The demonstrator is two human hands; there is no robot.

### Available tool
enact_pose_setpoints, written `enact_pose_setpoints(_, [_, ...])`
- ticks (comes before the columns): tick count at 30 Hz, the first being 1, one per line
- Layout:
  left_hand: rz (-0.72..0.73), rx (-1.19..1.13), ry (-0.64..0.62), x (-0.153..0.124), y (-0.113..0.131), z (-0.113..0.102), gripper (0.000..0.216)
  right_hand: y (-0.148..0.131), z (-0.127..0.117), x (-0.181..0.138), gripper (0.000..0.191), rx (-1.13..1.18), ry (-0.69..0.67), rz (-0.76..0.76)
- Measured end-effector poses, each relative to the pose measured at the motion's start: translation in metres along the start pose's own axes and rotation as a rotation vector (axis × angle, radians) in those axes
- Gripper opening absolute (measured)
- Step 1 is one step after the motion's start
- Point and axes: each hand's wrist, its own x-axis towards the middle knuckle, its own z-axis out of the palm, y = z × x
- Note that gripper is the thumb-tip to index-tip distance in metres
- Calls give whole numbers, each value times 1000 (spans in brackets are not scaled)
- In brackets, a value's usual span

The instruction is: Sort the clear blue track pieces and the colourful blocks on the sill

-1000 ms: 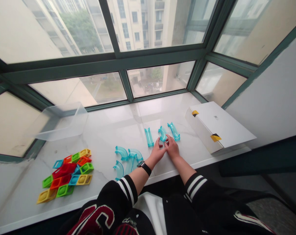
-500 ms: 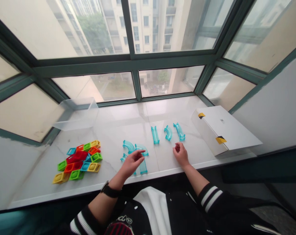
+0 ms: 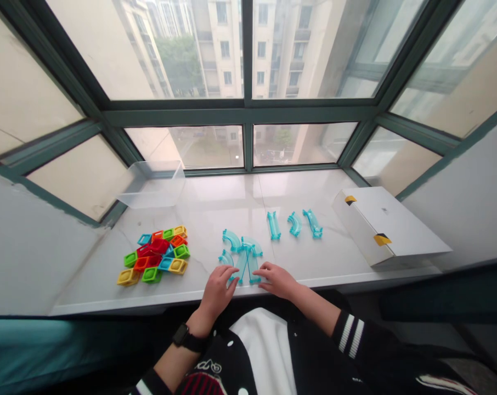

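Observation:
A cluster of translucent blue track pieces, curved and straight, lies near the front edge of the white marble sill. My left hand rests at the cluster's near left, fingers touching a curved piece. From the right, my right hand reaches the cluster's straight pieces with its fingers spread. Neither hand visibly lifts anything. Farther back right, three more blue pieces lie in a row, apart from both hands.
A pile of red, green, yellow, orange and blue square frame blocks sits to the left. A clear plastic bin stands at the back left by the window. A white cardboard box lies at the right end.
Both hands left the row of three back pieces and came toward me, to the front cluster. The view has panned left and down.

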Motion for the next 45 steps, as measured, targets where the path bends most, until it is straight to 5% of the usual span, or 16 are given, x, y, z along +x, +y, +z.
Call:
enact_pose_setpoints(4, [121, 103, -119, 7, -6, 17, 43, 1, 6, 6, 27, -45, -12, -8])
enact_pose_setpoints(13, [143, 123, -170, 7, -23, 27, 33, -3, -7, -8, 23, 239, 45, 73])
enact_pose_setpoints(20, [137, 181, -157, 9, -18, 27, 34, -2, -38, -17, 20, 337, 281, 66])
enact_pose_setpoints(26, [124, 51, -137, 21, 7, 25, 38, 5, -64, -21, 21, 221, 451, 103])
enact_pose_setpoints(33, [107, -298, -143, 52, 56, 34, 47, -2, -68, -13, 19, 127, 482, 75])
enact_pose_setpoints(45, [-49, -487, -149, 83, 58, 78, 49, 12, -74, 17, 20, -29, 491, 117])
